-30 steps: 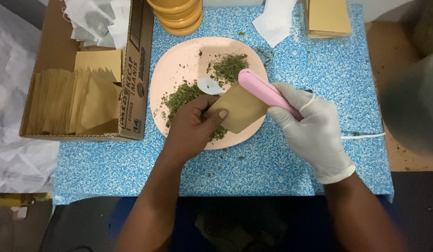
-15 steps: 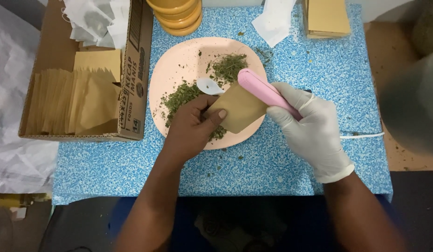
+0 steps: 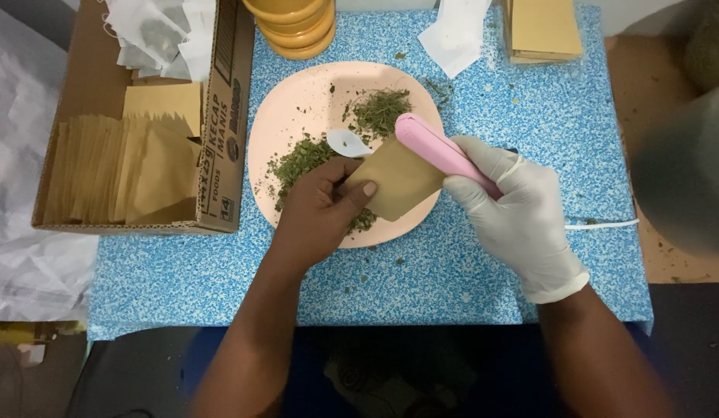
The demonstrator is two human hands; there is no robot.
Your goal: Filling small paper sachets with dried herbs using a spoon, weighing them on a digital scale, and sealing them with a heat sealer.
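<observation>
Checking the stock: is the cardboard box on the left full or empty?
Partly full. The cardboard box holds a row of brown pouches and white bags.

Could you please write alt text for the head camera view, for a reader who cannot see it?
A bare left hand holds a small brown paper pouch over a pink plate of dried green herbs, while the gloved right hand clamps a pink handheld tool on the pouch's edge. A cardboard box of pouches stands left.
</observation>
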